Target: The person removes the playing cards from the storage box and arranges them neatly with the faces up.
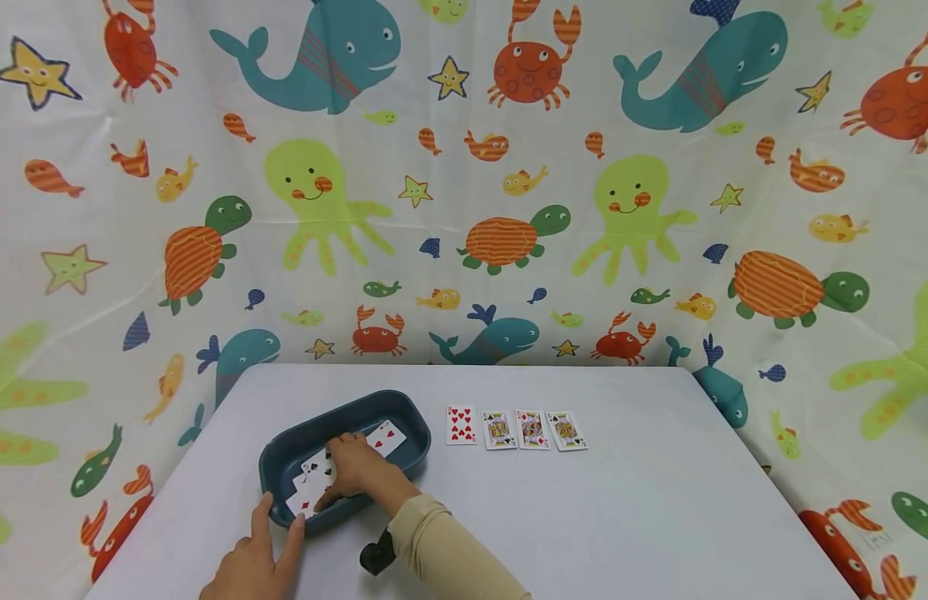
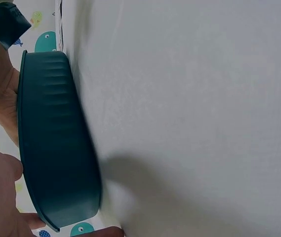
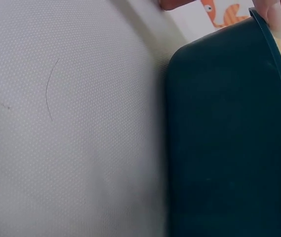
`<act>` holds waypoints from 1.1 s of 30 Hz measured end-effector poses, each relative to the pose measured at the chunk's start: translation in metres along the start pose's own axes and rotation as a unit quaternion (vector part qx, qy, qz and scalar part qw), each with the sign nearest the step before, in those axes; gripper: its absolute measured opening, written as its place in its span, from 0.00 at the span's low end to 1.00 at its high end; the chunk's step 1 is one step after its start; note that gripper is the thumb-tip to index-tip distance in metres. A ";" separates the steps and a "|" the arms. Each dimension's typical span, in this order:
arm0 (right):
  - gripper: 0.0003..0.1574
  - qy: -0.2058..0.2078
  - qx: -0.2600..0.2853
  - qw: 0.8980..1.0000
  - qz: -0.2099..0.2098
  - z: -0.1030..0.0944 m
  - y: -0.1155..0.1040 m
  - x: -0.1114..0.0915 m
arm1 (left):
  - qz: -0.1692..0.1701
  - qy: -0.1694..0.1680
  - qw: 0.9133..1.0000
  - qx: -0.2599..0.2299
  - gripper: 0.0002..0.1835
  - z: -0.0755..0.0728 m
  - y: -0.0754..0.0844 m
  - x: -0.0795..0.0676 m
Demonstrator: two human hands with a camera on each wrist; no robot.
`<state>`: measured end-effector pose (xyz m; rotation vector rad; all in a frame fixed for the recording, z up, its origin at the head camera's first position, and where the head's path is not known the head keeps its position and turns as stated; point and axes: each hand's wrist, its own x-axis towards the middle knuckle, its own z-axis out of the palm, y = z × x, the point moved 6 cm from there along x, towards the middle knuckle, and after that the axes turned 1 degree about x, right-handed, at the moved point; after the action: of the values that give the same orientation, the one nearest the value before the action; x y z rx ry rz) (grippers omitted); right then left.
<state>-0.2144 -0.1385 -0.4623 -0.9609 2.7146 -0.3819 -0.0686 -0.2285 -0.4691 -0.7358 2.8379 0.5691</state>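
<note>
A dark teal oval tub [image 1: 392,400] stands on the left part of the white table, with several loose playing cards [image 1: 387,437] lying face up inside it. My right hand [image 1: 354,467] reaches over the near rim into the tub, its thumb and fingers spread apart over the cards. The tub wall hides this hand's fingertips in the right wrist view. At the tub's near left corner is my left hand [image 1: 257,554], its index finger and thumb spread and touching the rim. In the left wrist view, the tub's outer side [image 2: 56,138] stands beside that hand's thumb [image 2: 4,170].
To the right of the tub, a hearts card [image 1: 461,425] and three face cards [image 1: 532,430] lie face up in a row. A black wrist device [image 1: 377,553] sits by the right sleeve. Behind the white table [image 1: 621,517] hangs a curtain printed with sea animals [image 1: 501,242].
</note>
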 end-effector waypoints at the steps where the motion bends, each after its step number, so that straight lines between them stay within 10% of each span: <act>1: 0.54 0.001 -0.003 1.000 -0.002 0.000 0.000 0.000 | 0.000 0.001 1.000 0.000 0.50 0.000 0.000 0.000; 33: 0.35 0.043 -0.022 0.999 -0.005 -0.006 -0.005 0.003 | -0.004 -0.002 1.000 0.001 0.55 0.000 0.000 0.001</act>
<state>-0.2155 -0.1429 -0.4550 -0.9931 2.8079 -0.3752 -0.0696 -0.2294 -0.4699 -0.7446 2.8310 0.5658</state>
